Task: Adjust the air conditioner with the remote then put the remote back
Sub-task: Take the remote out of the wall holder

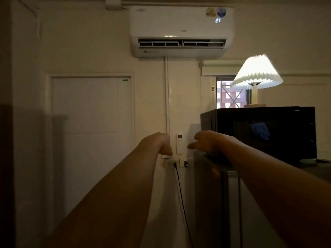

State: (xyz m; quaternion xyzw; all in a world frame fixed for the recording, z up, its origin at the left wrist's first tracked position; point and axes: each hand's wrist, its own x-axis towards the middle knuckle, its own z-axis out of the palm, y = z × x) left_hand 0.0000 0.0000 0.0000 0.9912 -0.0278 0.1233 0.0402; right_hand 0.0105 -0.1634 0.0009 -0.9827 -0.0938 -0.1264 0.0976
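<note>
1 white wall-mounted air conditioner (181, 31) at 12 o'clock, louvre open, display reading 27. 1 slim white remote (179, 144) hangs upright on the wall below it, near frame centre, between 2 bare hands. Left hand (163, 143) at the remote's 9 o'clock, fingers curled downward, holding nothing; contact with the remote unclear. Right hand (202, 141) at its 3 o'clock, fingers loosely extended toward the remote, not touching, empty. 1 black microwave (265, 133) at 3 o'clock; 1 lit pleated white lamp (257, 72) on top. 1 black cable (180, 194) drops from the wall socket (174, 163) at 6 o'clock.
</note>
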